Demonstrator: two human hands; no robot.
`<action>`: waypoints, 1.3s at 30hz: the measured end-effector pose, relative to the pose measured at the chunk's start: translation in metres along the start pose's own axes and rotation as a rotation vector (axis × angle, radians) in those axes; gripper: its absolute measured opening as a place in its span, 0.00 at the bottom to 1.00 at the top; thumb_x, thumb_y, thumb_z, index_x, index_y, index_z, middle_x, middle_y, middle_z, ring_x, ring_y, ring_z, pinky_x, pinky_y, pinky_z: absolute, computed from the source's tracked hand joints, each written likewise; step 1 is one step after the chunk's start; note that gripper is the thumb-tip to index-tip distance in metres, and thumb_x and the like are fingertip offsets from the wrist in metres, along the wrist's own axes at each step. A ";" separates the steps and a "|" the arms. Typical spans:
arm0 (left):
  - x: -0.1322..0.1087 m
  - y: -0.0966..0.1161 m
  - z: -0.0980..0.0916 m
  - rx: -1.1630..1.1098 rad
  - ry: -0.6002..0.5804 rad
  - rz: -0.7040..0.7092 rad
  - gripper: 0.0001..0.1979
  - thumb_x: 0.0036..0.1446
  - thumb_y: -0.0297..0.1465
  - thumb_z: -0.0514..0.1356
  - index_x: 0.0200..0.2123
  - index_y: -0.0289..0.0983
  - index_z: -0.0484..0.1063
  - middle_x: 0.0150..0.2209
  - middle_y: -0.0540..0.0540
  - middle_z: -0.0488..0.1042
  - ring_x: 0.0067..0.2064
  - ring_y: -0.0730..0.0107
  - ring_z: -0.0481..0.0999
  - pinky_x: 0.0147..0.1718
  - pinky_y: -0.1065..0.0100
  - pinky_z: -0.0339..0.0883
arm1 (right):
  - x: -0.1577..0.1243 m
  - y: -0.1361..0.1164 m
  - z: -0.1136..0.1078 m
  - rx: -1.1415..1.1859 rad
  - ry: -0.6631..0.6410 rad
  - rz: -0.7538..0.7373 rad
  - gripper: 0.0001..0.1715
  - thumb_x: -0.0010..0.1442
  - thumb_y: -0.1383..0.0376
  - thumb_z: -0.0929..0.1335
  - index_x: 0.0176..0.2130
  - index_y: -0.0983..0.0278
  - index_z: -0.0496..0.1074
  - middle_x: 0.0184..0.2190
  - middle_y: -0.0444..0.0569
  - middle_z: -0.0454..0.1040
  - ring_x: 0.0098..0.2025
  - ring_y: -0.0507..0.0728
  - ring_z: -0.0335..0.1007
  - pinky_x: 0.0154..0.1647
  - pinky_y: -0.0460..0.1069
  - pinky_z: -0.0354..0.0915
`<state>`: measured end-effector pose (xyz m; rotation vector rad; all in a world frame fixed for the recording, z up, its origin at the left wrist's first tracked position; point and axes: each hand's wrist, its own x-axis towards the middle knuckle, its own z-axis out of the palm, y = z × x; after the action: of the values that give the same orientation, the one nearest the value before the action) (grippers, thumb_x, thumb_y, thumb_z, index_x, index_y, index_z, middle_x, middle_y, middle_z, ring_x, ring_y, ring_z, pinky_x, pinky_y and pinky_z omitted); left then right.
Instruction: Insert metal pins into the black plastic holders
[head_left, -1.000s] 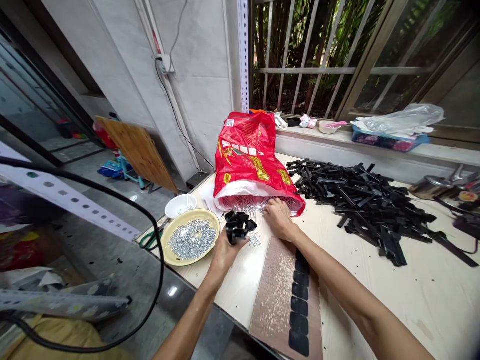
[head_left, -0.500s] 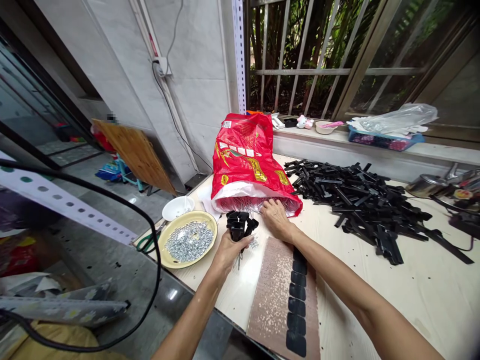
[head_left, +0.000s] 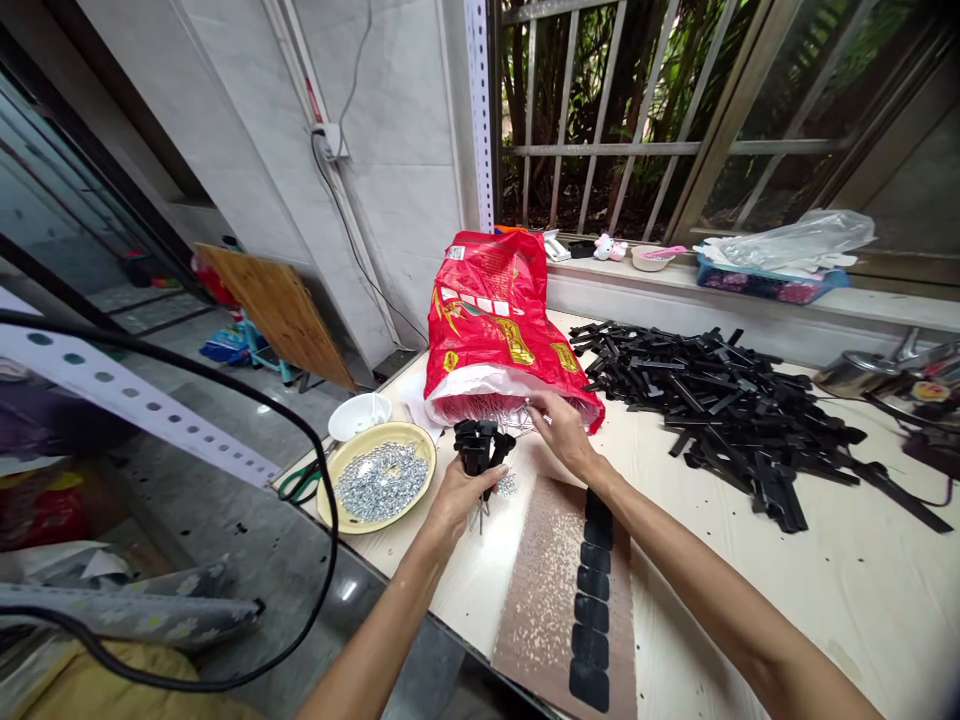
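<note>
My left hand (head_left: 461, 497) is closed around a bundle of black plastic pieces (head_left: 480, 445), and thin metal rods stick out below the fist. At the mouth of a red printed bag (head_left: 487, 310), my right hand (head_left: 561, 432) pinches a thin metal wire piece at its fingertips; most of its length is hard to make out. Many thin metal wires (head_left: 487, 408) lie inside the bag's opening. A yellow bowl (head_left: 424, 487) of small shiny metal parts (head_left: 382, 482) stands left of my left hand. A few similar small parts lie on the table beside that hand.
A brown board (head_left: 536, 600) with a row of black pads (head_left: 591, 612) lies in front of me. Black plastic parts (head_left: 705, 400) are heaped at right. Green-handled scissors (head_left: 300, 483) and a white bowl (head_left: 358, 415) are at the left edge. A black cable (head_left: 330, 560) loops at left.
My right hand has risen slightly from the wires at the bag mouth, its fingers now pinched together. My left hand stays nearly in place with the black pieces.
</note>
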<state>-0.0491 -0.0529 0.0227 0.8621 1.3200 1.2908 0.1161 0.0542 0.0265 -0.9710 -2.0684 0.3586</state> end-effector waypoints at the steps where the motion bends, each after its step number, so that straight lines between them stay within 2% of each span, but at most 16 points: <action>1: 0.001 -0.001 0.001 -0.005 -0.008 -0.003 0.18 0.37 0.35 0.71 0.31 0.32 0.72 0.23 0.51 0.70 0.23 0.76 0.66 0.24 0.72 0.60 | 0.002 -0.010 -0.005 0.130 0.090 0.029 0.13 0.63 0.65 0.62 0.48 0.62 0.65 0.37 0.47 0.73 0.38 0.53 0.69 0.42 0.49 0.63; 4: 0.002 -0.001 0.005 -0.033 -0.035 -0.036 0.18 0.35 0.34 0.71 0.30 0.32 0.71 0.23 0.51 0.69 0.23 0.77 0.65 0.23 0.72 0.59 | 0.006 -0.044 -0.018 0.441 0.254 0.094 0.17 0.61 0.60 0.65 0.50 0.59 0.63 0.34 0.44 0.72 0.35 0.52 0.70 0.38 0.49 0.66; 7: 0.001 0.001 0.012 -0.046 -0.048 -0.072 0.20 0.34 0.33 0.71 0.32 0.32 0.71 0.25 0.50 0.70 0.23 0.77 0.66 0.23 0.71 0.61 | 0.006 -0.070 -0.025 0.608 0.275 0.091 0.15 0.59 0.59 0.67 0.46 0.58 0.65 0.34 0.44 0.73 0.35 0.52 0.71 0.37 0.49 0.68; 10: -0.002 0.006 0.017 -0.031 -0.051 -0.069 0.19 0.34 0.32 0.71 0.31 0.32 0.71 0.25 0.50 0.69 0.23 0.77 0.66 0.22 0.71 0.62 | 0.004 -0.081 -0.023 0.650 0.254 0.086 0.13 0.57 0.60 0.68 0.43 0.59 0.66 0.34 0.44 0.74 0.35 0.52 0.72 0.38 0.49 0.69; 15: -0.005 0.012 0.021 -0.038 -0.082 -0.046 0.20 0.34 0.33 0.71 0.31 0.32 0.70 0.24 0.51 0.69 0.22 0.77 0.66 0.22 0.71 0.62 | -0.003 -0.084 -0.017 0.576 0.148 0.097 0.10 0.57 0.61 0.68 0.40 0.61 0.68 0.34 0.45 0.75 0.37 0.54 0.73 0.40 0.49 0.68; 18: -0.006 0.015 0.022 -0.050 -0.091 -0.026 0.21 0.33 0.34 0.72 0.32 0.31 0.70 0.23 0.52 0.69 0.21 0.77 0.65 0.22 0.71 0.61 | -0.007 -0.085 -0.021 0.472 0.108 0.046 0.08 0.58 0.60 0.67 0.38 0.60 0.71 0.36 0.46 0.75 0.41 0.55 0.71 0.46 0.51 0.66; 20: -0.006 0.018 0.022 -0.061 -0.079 -0.008 0.22 0.34 0.35 0.72 0.32 0.31 0.71 0.23 0.51 0.68 0.21 0.77 0.66 0.22 0.71 0.61 | -0.010 -0.081 -0.025 0.437 0.145 0.048 0.10 0.59 0.59 0.67 0.40 0.60 0.72 0.40 0.47 0.74 0.46 0.56 0.69 0.50 0.52 0.63; 23: -0.008 0.023 0.024 -0.076 -0.058 0.059 0.22 0.37 0.36 0.71 0.35 0.31 0.72 0.25 0.50 0.70 0.23 0.76 0.67 0.24 0.71 0.63 | -0.015 -0.070 -0.030 0.507 0.201 0.182 0.18 0.61 0.55 0.64 0.48 0.61 0.69 0.47 0.51 0.72 0.50 0.57 0.67 0.52 0.54 0.62; 24: -0.009 0.025 0.026 -0.075 -0.052 0.091 0.22 0.39 0.38 0.70 0.36 0.31 0.72 0.26 0.50 0.70 0.24 0.76 0.67 0.24 0.71 0.63 | -0.018 -0.067 -0.030 0.545 0.168 0.233 0.21 0.62 0.53 0.63 0.50 0.61 0.69 0.48 0.51 0.71 0.51 0.57 0.66 0.53 0.55 0.61; 26: -0.013 0.029 0.032 -0.063 -0.032 0.161 0.22 0.44 0.41 0.67 0.39 0.32 0.71 0.26 0.49 0.71 0.24 0.75 0.68 0.24 0.71 0.63 | -0.024 -0.067 -0.029 0.642 0.024 0.291 0.25 0.64 0.51 0.60 0.52 0.62 0.67 0.51 0.52 0.70 0.53 0.58 0.64 0.56 0.56 0.59; 28: -0.018 0.032 0.040 -0.020 0.003 0.237 0.22 0.50 0.45 0.62 0.40 0.33 0.71 0.27 0.48 0.72 0.25 0.73 0.70 0.25 0.70 0.64 | -0.031 -0.077 -0.029 0.753 -0.094 0.296 0.28 0.65 0.49 0.57 0.55 0.62 0.65 0.55 0.51 0.67 0.57 0.58 0.61 0.59 0.56 0.55; 29: -0.021 0.034 0.044 0.013 0.026 0.284 0.22 0.52 0.46 0.60 0.40 0.33 0.71 0.28 0.46 0.73 0.27 0.71 0.71 0.28 0.69 0.66 | -0.034 -0.084 -0.029 0.797 -0.110 0.291 0.28 0.65 0.49 0.56 0.57 0.61 0.63 0.57 0.50 0.65 0.59 0.57 0.58 0.61 0.55 0.54; 32: -0.023 0.040 0.058 0.115 0.117 0.435 0.22 0.57 0.47 0.55 0.42 0.34 0.72 0.36 0.42 0.76 0.41 0.63 0.74 0.42 0.64 0.67 | -0.042 -0.104 -0.029 0.818 0.007 0.278 0.30 0.65 0.51 0.58 0.63 0.58 0.54 0.60 0.47 0.60 0.64 0.56 0.50 0.64 0.53 0.49; 34: -0.020 0.042 0.067 0.151 0.156 0.464 0.23 0.57 0.47 0.54 0.43 0.34 0.72 0.39 0.41 0.77 0.47 0.59 0.73 0.47 0.63 0.65 | -0.044 -0.107 -0.029 0.797 0.106 0.282 0.32 0.65 0.52 0.59 0.64 0.58 0.51 0.61 0.47 0.59 0.64 0.56 0.49 0.64 0.53 0.49; 36: -0.014 0.042 0.074 0.171 0.125 0.428 0.24 0.55 0.48 0.55 0.42 0.33 0.73 0.39 0.40 0.78 0.47 0.56 0.73 0.45 0.62 0.66 | -0.044 -0.101 -0.028 0.804 0.161 0.295 0.33 0.64 0.53 0.60 0.64 0.58 0.50 0.61 0.48 0.59 0.63 0.56 0.51 0.64 0.54 0.50; 39: -0.002 0.041 0.083 0.165 0.022 0.417 0.24 0.56 0.47 0.55 0.45 0.33 0.73 0.40 0.41 0.78 0.47 0.58 0.74 0.45 0.63 0.66 | -0.042 -0.081 -0.025 0.852 0.195 0.320 0.31 0.63 0.55 0.63 0.62 0.58 0.54 0.59 0.48 0.61 0.61 0.57 0.55 0.63 0.54 0.51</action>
<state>0.0243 -0.0306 0.0741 1.2915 1.3201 1.5261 0.1097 -0.0330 0.0628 -0.7451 -1.3512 1.1466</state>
